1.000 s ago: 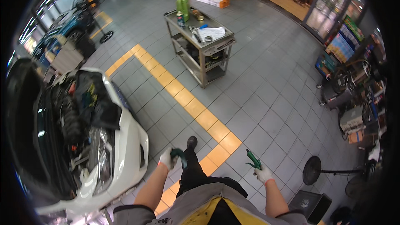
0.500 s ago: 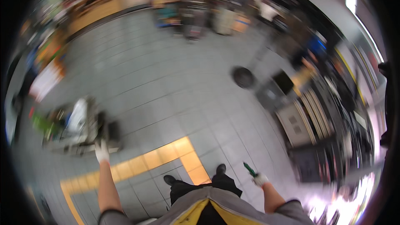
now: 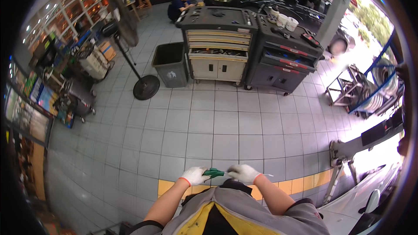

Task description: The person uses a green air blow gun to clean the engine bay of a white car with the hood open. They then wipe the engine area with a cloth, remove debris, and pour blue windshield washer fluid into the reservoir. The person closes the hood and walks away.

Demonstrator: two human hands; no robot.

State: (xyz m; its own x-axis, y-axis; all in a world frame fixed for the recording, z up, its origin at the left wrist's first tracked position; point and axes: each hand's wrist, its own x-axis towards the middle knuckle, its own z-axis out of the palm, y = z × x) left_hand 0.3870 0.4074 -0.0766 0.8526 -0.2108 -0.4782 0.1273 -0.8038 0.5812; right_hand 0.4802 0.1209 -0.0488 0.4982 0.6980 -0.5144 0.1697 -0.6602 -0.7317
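Both my hands wear white gloves with orange cuffs and are held close together in front of my body. My left hand [image 3: 194, 176] is closed around the rear of a green-handled tool [image 3: 213, 173]. A thin pale shaft runs from the handle toward my right hand [image 3: 244, 173], whose fingers are closed on it. A slim light tip shows beyond the right glove, on its right side. The tool's exact kind cannot be made out.
Ahead stand a tool cabinet [image 3: 217, 35] with an open drawer and a dark tool cart [image 3: 278, 61]. A grey bin [image 3: 170, 72] and a floor fan [image 3: 146, 88] are left of them. A person [image 3: 179, 6] crouches behind; a lift arm [image 3: 361, 141] is at right.
My view has swung right, from a loaded cart to the tool cabinets. The left hand has left that cart. The green-handled tool, earlier in my right hand, is now between both hands.
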